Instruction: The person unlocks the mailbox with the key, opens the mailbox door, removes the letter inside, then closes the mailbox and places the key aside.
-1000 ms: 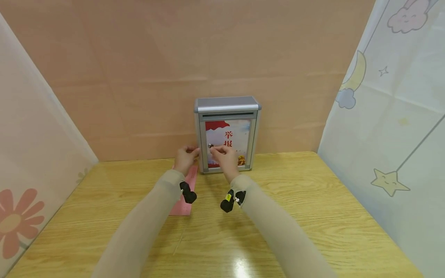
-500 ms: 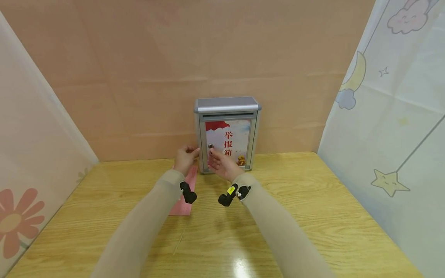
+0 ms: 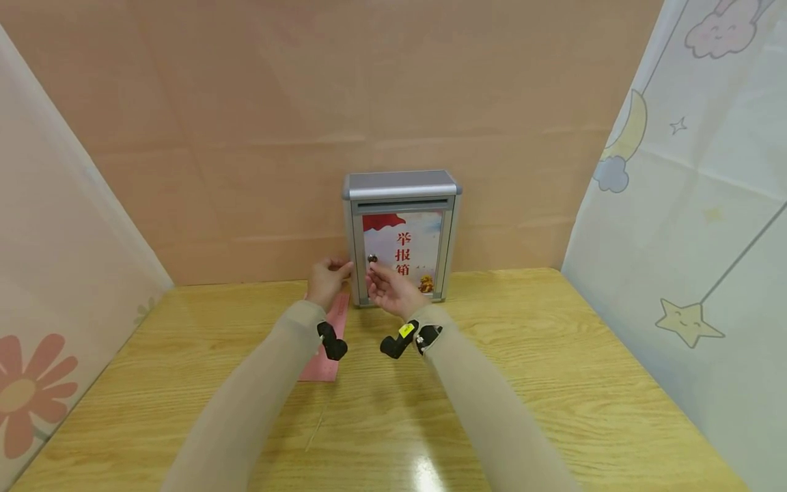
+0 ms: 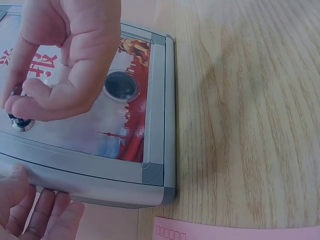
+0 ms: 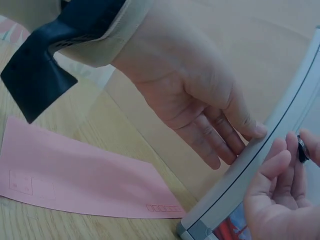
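A silver metal letter box (image 3: 402, 180) with a slot on top and red characters on its front panel stands against the back wall. My left hand (image 3: 326, 281) rests against its left side, thumb at the front edge and fingers loosely bent along the side wall. At the lock (image 4: 22, 124) on the panel's left, my right hand (image 3: 396, 292) pinches a small dark-headed key (image 5: 302, 149) between thumb and index finger. Its other fingers curl loosely below. The fingertips partly cover the lock. A pink envelope (image 3: 321, 370) lies on the table beside the box, partly under my left forearm.
The wood-grain table (image 3: 522, 383) runs up to a tan back wall (image 3: 264, 137). Printed side sheets with a flower (image 3: 21, 393) and a star (image 3: 690, 321) stand left and right. A round dark window (image 4: 121, 86) sits on the panel.
My right hand has rolled at the lock: its wrist has turned and its lower fingers have dropped, uncovering more of the red characters. My left hand and the box stay in place.
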Motion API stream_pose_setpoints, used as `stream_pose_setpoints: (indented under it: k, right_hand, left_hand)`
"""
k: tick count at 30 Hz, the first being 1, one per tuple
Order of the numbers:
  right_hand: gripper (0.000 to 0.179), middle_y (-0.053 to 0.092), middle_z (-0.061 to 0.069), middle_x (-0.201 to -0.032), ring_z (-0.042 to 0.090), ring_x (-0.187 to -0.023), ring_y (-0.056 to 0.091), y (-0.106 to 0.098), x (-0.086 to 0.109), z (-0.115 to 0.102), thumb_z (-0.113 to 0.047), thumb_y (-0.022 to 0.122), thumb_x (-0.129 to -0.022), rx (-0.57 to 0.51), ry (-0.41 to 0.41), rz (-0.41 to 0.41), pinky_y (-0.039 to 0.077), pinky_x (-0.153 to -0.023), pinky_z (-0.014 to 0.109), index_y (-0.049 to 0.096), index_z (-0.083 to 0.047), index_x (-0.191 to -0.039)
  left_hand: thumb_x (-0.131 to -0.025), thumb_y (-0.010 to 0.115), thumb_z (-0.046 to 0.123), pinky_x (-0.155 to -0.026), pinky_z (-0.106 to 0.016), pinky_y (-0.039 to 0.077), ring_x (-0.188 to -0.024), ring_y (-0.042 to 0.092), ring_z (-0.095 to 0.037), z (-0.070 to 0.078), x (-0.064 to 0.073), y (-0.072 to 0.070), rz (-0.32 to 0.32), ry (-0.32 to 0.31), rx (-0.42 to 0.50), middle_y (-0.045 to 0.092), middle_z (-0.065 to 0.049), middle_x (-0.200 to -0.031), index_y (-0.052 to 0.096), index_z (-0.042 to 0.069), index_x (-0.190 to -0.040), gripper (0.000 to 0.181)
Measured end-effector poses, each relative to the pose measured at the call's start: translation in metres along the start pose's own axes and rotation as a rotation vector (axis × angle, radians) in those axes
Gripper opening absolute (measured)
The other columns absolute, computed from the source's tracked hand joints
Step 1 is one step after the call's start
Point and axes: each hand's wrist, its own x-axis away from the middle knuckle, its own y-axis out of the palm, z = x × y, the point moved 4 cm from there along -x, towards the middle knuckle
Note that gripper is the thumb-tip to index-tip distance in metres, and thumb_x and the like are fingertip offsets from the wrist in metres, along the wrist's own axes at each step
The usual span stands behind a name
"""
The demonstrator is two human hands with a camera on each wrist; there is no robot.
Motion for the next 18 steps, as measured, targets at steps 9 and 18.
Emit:
stream_pose_setpoints:
  k: [9,18]
  right_hand:
    - [0.007,0.062,0.002,-0.081,0.009,-0.071,0.057,0.002,0.0,-0.003,-0.011,0.061,-0.096,0.19,-0.111,-0.013,0.048,-0.067,0.016,0.063,-0.009,-0.089]
    - [0.017,0.065,0.005,-0.078,0.014,-0.069,0.062,0.008,0.009,-0.015,-0.006,0.063,-0.092,0.527,-0.375,0.086,0.055,-0.088,0.043,0.069,0.007,-0.1]
  left_hand:
    - [-0.095,0.063,0.011,-0.098,-0.047,0.05,-0.109,0.061,-0.035,-0.001,-0.001,0.0,-0.003,0.0,0.015,0.06,-0.02,-0.112,0.058,-0.007,-0.115,0.027]
    - [-0.094,0.064,0.011,-0.096,-0.046,0.051,-0.106,0.062,-0.034,-0.002,-0.003,0.0,0.005,-0.001,0.019,0.06,-0.018,-0.107,0.059,-0.007,-0.112,0.026]
